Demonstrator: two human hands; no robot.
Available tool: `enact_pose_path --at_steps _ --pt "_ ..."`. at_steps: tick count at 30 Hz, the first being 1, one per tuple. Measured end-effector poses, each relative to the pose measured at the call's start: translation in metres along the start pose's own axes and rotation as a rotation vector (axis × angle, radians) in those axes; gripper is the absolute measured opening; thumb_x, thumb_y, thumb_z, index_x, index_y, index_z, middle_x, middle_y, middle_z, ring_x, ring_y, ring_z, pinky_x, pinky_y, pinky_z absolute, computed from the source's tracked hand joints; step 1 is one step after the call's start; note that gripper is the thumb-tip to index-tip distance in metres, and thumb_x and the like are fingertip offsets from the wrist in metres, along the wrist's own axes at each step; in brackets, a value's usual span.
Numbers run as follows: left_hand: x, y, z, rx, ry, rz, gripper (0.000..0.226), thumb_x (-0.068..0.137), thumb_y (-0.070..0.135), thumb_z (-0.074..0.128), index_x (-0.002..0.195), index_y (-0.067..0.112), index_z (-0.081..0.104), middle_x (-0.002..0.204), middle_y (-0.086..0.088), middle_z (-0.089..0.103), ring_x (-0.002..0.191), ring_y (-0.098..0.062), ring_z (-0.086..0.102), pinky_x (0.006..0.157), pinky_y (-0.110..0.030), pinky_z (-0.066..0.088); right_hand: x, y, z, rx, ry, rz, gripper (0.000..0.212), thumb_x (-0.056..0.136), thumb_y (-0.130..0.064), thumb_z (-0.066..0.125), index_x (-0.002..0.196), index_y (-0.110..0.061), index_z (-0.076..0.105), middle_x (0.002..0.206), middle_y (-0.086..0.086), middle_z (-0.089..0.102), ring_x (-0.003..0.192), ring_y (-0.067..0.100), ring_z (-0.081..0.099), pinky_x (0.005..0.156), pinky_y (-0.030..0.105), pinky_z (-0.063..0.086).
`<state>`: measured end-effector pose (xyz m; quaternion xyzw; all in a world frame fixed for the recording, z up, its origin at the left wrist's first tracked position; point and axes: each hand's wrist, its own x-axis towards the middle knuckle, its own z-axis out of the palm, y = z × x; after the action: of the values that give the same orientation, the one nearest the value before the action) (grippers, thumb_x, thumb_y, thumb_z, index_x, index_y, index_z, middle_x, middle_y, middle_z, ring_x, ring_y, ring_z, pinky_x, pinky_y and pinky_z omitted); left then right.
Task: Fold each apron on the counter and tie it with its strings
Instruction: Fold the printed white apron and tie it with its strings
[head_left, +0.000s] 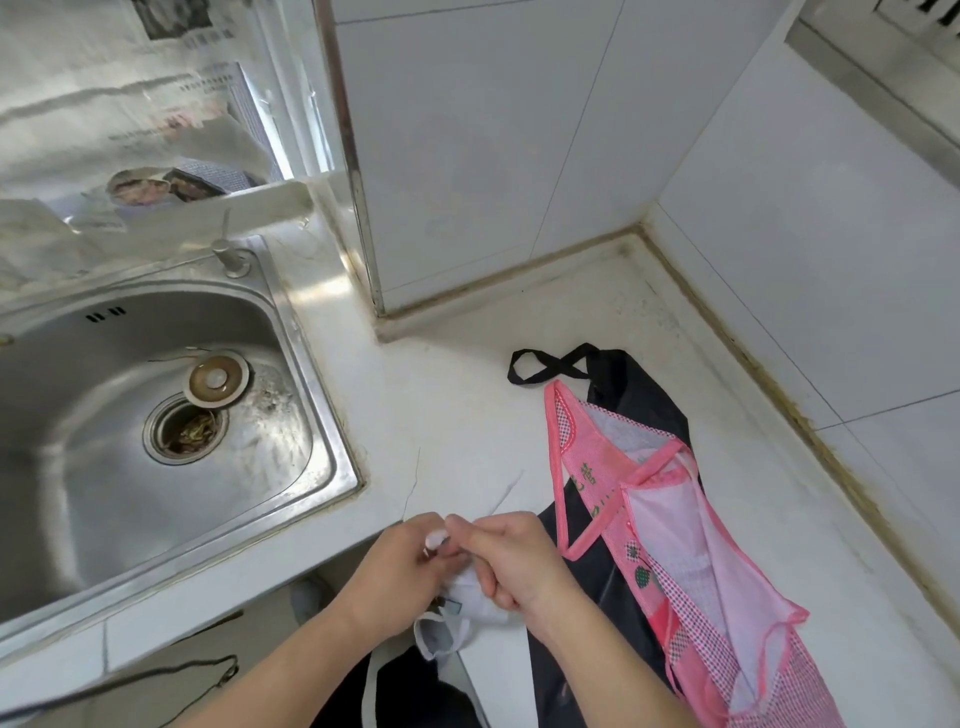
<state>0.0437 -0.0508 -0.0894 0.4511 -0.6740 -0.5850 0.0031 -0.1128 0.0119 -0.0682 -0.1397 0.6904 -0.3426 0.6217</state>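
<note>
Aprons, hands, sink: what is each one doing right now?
white apron: bundled small, held in both hands.
left hand: gripping the white bundle.
right hand: pinching the white fabric.
pink apron: unfolded, lying on the black apron.
black apron: unfolded, spread on the counter.
sink: no water standing, strainer plug out, beside the drain.

Both hands (457, 566) on white apron (475, 605)

Green embroidered characters are seen on the pink apron (670, 525), but they cannot be read. Printed columns of small characters are carried by the newspaper (171, 78) behind the sink (311, 395), too blurred to be made out.
</note>
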Motion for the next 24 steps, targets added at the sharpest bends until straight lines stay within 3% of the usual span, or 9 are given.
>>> enact_pose_path --at_steps 3,4,7,9,11,14,17,20,24 --pt "-0.001 -0.002 0.0 -0.106 0.017 -0.077 0.023 0.101 0.036 0.064 0.09 0.018 0.072 0.089 -0.003 0.073 0.08 -0.012 0.066 0.08 -0.031 0.052 0.003 -0.003 -0.001 -0.066 0.16 -0.292 0.018 0.095 -0.02 0.065 0.091 -0.025 0.082 0.085 -0.002 0.071 0.053 0.009 0.054 0.056 0.025 0.04" --pt "-0.002 -0.002 0.0 -0.147 0.034 -0.1 0.021 0.102 0.034 0.064 0.09 0.02 0.073 0.091 -0.002 0.075 0.081 -0.01 0.068 0.081 -0.028 0.052 0.004 -0.003 -0.004 -0.209 0.23 -0.408 0.028 0.095 -0.011 0.062 0.099 -0.032 0.08 0.106 -0.011 0.07 0.067 0.007 0.061 0.065 0.023 0.046" --pt "-0.001 -0.004 -0.001 -0.207 0.029 -0.12 0.022 0.104 0.031 0.061 0.092 0.018 0.074 0.09 -0.002 0.075 0.083 -0.014 0.068 0.084 -0.032 0.052 0.002 -0.004 -0.016 -0.902 0.177 -0.603 0.042 0.1 -0.008 0.053 0.125 -0.038 0.068 0.148 -0.029 0.041 0.107 -0.001 0.057 0.083 0.025 0.051" --pt "0.001 -0.006 -0.002 -0.218 0.023 -0.134 0.028 0.105 0.032 0.06 0.089 0.012 0.069 0.08 0.0 0.068 0.076 -0.011 0.06 0.081 -0.036 0.048 0.005 -0.003 -0.019 -1.15 0.126 -0.603 0.028 0.102 -0.022 0.05 0.117 -0.035 0.069 0.136 -0.024 0.051 0.114 0.003 0.055 0.084 0.034 0.052" --pt "0.004 -0.01 -0.002 -0.211 0.038 -0.153 0.034 0.105 0.035 0.058 0.089 0.006 0.066 0.075 0.006 0.059 0.073 -0.008 0.053 0.078 -0.036 0.044 0.005 -0.003 -0.018 -1.178 0.156 -0.543 0.021 0.101 -0.03 0.049 0.101 -0.03 0.07 0.106 -0.013 0.063 0.102 0.01 0.059 0.08 0.038 0.052" --pt "0.007 -0.012 -0.001 -0.164 0.07 -0.143 0.038 0.105 0.041 0.056 0.088 0.01 0.068 0.075 -0.002 0.063 0.072 -0.008 0.054 0.079 -0.042 0.049 0.001 -0.002 -0.013 -0.875 0.184 -0.365 0.017 0.096 -0.028 0.06 0.087 -0.026 0.074 0.082 -0.009 0.073 0.075 0.006 0.063 0.067 0.028 0.05" --pt "0.007 -0.011 -0.004 -0.123 0.095 -0.114 0.037 0.105 0.043 0.055 0.088 0.014 0.072 0.085 -0.01 0.069 0.073 -0.018 0.061 0.085 -0.049 0.052 -0.007 0.0 -0.009 -0.425 0.051 -0.117 0.016 0.089 -0.017 0.073 0.076 -0.021 0.081 0.073 -0.006 0.077 0.051 0.005 0.059 0.054 0.016 0.044" --pt "0.004 -0.005 -0.005 -0.125 0.048 -0.08 0.027 0.105 0.041 0.057 0.098 0.025 0.078 0.089 0.0 0.076 0.088 -0.021 0.07 0.09 -0.046 0.055 -0.008 0.01 -0.004 -0.428 0.133 -0.132 0.012 0.08 -0.022 0.084 0.07 -0.028 0.082 0.069 -0.013 0.075 0.057 0.002 0.065 0.055 0.013 0.044" --pt "0.0 0.0 -0.004 -0.121 0.042 -0.095 0.019 0.104 0.038 0.062 0.099 0.033 0.079 0.095 0.008 0.078 0.094 -0.012 0.072 0.095 -0.042 0.056 0.0 0.025 -0.001 -0.784 0.348 -0.408 0.022 0.079 -0.034 0.082 0.07 -0.028 0.063 0.085 -0.017 0.06 0.091 0.004 0.056 0.077 0.017 0.045"
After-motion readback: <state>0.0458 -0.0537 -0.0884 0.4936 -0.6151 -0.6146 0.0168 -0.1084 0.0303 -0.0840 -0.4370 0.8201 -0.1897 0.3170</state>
